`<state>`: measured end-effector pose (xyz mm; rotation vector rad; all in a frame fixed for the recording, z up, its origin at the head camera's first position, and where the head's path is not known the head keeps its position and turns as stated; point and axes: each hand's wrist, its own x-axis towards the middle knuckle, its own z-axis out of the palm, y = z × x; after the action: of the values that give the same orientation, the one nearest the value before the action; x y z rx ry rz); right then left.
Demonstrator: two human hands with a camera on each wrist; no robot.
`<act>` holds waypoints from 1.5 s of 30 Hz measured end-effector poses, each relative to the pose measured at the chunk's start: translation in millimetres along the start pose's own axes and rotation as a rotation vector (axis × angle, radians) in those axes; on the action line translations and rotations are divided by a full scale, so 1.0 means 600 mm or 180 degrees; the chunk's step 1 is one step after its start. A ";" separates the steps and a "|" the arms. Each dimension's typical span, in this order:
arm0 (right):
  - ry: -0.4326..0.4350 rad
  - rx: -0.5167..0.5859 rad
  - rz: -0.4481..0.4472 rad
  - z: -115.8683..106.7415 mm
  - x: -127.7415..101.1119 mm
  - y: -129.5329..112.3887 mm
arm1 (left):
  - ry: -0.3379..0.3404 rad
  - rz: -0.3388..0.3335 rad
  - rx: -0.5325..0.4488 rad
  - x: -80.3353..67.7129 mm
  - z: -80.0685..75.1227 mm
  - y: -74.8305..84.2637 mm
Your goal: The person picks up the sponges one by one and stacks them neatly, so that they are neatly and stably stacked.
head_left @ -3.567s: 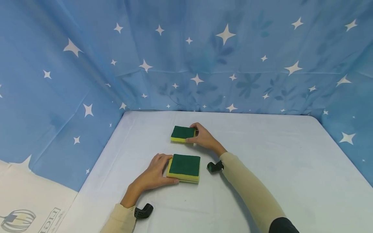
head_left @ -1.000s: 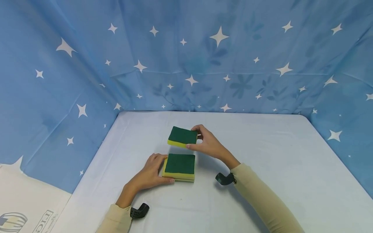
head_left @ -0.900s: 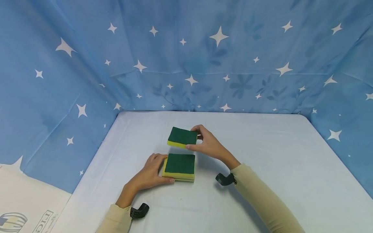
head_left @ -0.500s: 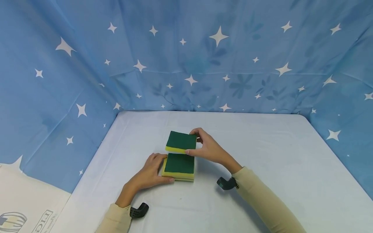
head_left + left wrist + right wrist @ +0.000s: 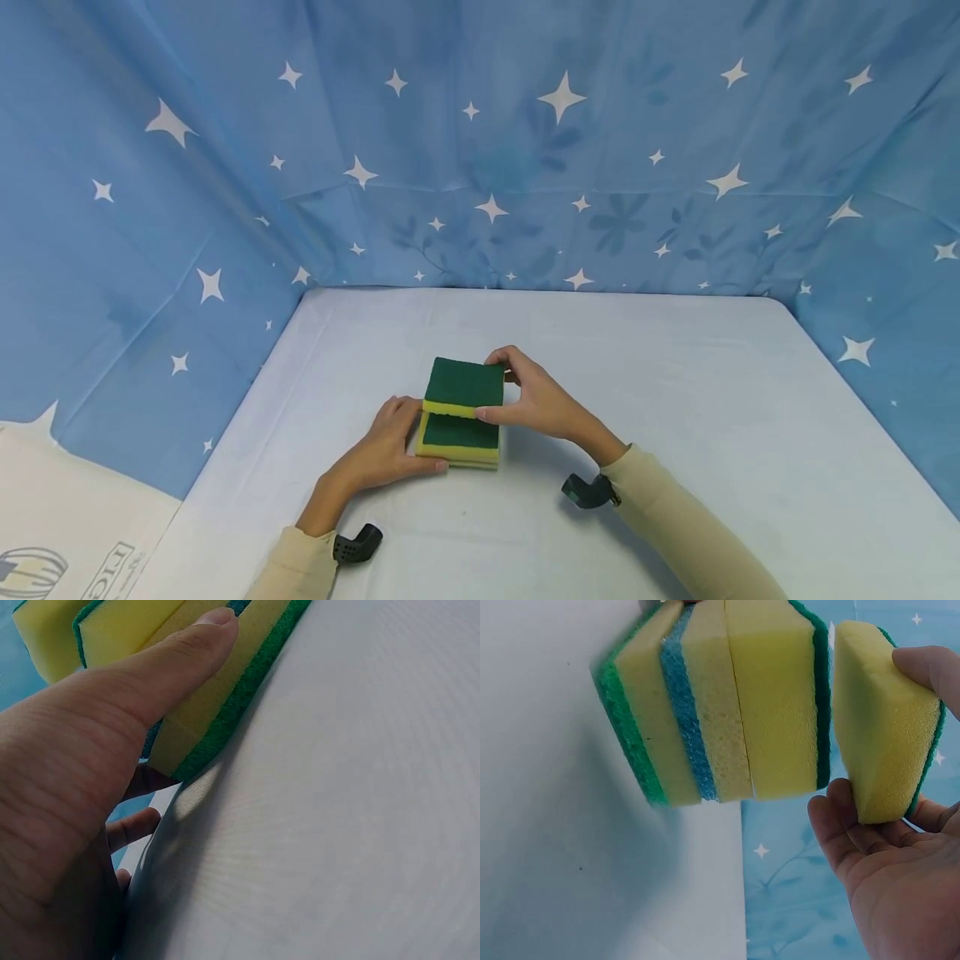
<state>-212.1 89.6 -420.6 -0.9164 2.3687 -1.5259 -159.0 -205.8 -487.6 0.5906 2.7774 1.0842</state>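
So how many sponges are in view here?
4: three make up the stack on the table, steadied by the left hand; the fourth sponge, gripped by the right hand, hovers just above it.

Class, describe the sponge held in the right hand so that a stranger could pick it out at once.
Start at the white table in front of the starry blue backdrop, then find the stack of sponges near its middle, steadied by the left hand. The one you want is the single sponge, green on top and yellow beneath, gripped by the right hand just above the stack, not resting on it.
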 end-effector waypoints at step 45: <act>-0.0101 -0.0285 -0.0161 0.026 -0.027 0.005 | 0.0059 0.0138 -0.0039 -0.002 -0.002 -0.001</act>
<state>-193.3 87.9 -432.9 -1.0194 2.4266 -1.4220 -158.3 -207.7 -487.1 0.6453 2.7840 1.1200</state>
